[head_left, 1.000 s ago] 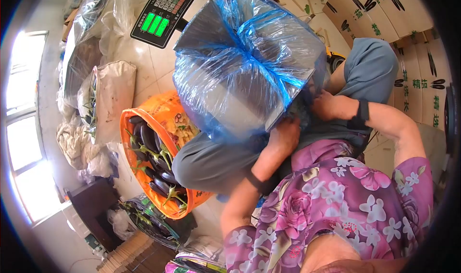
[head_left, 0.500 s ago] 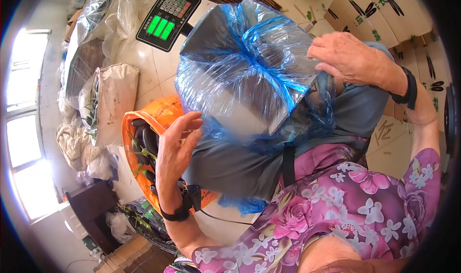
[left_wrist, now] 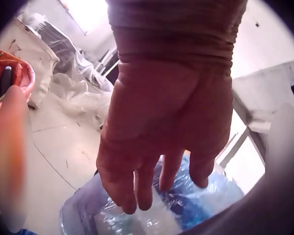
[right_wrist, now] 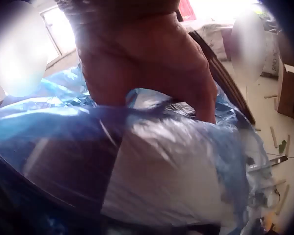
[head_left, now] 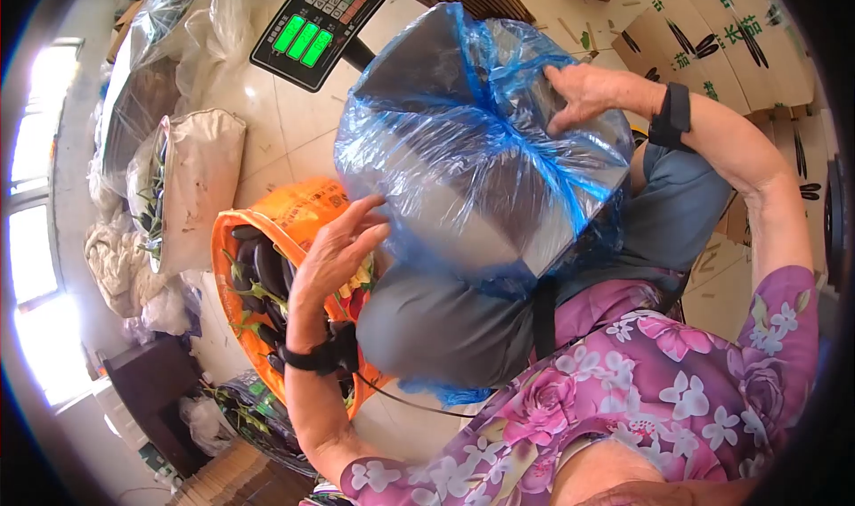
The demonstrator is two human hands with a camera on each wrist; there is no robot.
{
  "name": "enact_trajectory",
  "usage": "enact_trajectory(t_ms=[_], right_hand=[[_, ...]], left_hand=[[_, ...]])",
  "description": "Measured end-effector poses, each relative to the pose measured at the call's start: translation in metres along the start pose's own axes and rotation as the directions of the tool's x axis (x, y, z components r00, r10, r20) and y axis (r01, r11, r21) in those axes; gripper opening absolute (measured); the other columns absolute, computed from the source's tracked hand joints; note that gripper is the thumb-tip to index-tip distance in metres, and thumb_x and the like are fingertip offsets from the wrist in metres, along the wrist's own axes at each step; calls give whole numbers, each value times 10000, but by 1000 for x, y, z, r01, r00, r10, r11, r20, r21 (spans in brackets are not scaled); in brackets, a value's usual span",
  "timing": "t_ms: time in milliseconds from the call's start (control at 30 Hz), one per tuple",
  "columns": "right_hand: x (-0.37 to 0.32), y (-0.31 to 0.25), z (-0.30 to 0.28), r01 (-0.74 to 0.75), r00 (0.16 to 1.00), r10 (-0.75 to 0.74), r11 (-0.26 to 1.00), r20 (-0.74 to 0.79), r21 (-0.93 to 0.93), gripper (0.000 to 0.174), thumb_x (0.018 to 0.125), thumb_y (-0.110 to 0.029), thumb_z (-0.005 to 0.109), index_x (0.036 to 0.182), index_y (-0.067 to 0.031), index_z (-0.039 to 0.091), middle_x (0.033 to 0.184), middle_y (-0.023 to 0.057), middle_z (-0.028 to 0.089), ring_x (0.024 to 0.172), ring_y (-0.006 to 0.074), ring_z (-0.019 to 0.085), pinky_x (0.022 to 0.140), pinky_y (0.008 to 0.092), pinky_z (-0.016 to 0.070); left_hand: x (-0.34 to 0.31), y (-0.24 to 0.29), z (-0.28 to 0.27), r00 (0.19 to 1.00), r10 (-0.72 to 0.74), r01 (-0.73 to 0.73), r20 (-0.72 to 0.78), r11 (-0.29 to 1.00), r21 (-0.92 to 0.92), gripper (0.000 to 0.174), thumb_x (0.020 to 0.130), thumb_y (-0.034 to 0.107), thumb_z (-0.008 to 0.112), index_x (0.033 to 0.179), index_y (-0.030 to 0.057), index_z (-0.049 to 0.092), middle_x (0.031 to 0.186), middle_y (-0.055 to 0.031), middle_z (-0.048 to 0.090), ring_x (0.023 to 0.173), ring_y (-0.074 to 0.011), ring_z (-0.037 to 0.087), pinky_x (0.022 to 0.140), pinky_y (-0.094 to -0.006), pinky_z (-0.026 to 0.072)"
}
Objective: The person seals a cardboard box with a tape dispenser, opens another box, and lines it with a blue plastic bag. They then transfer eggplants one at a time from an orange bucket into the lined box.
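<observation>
One blue-bagged box (head_left: pixel 463 176), tilted on lap, knotted face up, long axis pointing away. Left hand (head_left: pixel 334 249) just beside near-left side, fingers straight, holding nothing. Right hand (head_left: pixel 581 93) curled over far upper corner, gripping. Beyond: one basket (head_left: pixel 298 205), one scale (head_left: pixel 313 27).

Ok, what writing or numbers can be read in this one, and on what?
"长", likely, in green on the cardboard boxes; the other characters there are too small and tilted to read.
Scale display: green lit panels and keys, digits unreadable.
Orange bag: print too blurred.
Blue plastic bag: no print seen.
Wrist views: nothing readable.
</observation>
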State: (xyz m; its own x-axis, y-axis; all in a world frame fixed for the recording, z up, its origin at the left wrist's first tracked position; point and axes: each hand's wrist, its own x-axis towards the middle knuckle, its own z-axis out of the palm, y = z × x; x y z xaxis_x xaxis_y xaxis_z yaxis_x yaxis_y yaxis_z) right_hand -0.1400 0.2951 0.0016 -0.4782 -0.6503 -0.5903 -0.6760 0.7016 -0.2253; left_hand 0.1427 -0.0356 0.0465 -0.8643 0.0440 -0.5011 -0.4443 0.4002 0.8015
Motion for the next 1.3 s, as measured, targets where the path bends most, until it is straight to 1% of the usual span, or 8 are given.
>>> enact_trajectory(t_ms=[267,533,600,667,900,1067,1167,1300], right_hand=[[8,-6,27,-65,985,54,996,165,65,923,625,-538,817,1182,134,516,1095,274,660,1020,388,650,868,415,517],[-8,-16,7,-2,899,-28,998,438,68,713,624,-503,836,1057,41,680,1044,202,704,1024,321,665,847,412,519],[-13,-12,-13,209,870,-63,945,489,-250,686,636,-524,830,996,43,690,960,244,692,937,391,664,812,436,528],[-21,-17,-43,173,897,6,915,442,-364,475,726,-445,792,745,19,692,726,206,661,760,393,665,708,434,535],[-41,-76,-84,366,931,-360,906,66,-212,335,833,-306,700,942,7,650,806,203,662,822,402,645,714,465,507],[68,-70,58,530,807,-470,844,357,-87,523,757,-415,739,1096,-19,691,1048,189,694,1004,334,653,853,415,517],[61,-77,102,344,876,-441,856,197,386,458,843,-359,687,1206,-80,661,1159,159,681,1051,322,638,886,408,495],[87,-85,161,515,856,-487,783,-172,349,313,872,-233,638,1142,-81,682,1116,166,680,1038,330,635,878,411,493]], left_hand=[[82,-63,50,987,-87,107,-136,984,142,440,816,254,740,1064,-55,549,925,-193,671,835,-238,678,762,-347,531],[85,-86,59,990,-94,32,-105,876,-481,378,783,68,641,1143,-21,569,1028,-103,658,921,-172,624,791,-294,509],[82,-86,70,978,-84,-64,-192,755,-653,401,797,64,631,1185,-6,556,1025,-98,664,875,-163,621,764,-289,509],[75,-83,69,976,-102,-45,-191,766,-641,413,810,68,630,1209,3,546,1019,-92,667,864,-154,620,747,-282,504],[80,-92,81,970,-53,-127,-236,720,-682,405,856,98,644,1239,37,530,994,-71,666,795,-124,598,696,-252,484],[73,-84,87,958,-67,-136,-280,753,-644,364,859,105,637,1196,10,537,985,-90,656,787,-142,599,703,-272,500],[70,-82,82,952,-64,-110,-301,842,-527,309,867,108,617,1144,-14,556,971,-101,651,788,-157,612,702,-294,511],[55,-58,57,844,-23,-131,-536,960,-247,159,881,57,617,1016,-28,627,811,-64,652,727,-141,613,694,-278,503]])
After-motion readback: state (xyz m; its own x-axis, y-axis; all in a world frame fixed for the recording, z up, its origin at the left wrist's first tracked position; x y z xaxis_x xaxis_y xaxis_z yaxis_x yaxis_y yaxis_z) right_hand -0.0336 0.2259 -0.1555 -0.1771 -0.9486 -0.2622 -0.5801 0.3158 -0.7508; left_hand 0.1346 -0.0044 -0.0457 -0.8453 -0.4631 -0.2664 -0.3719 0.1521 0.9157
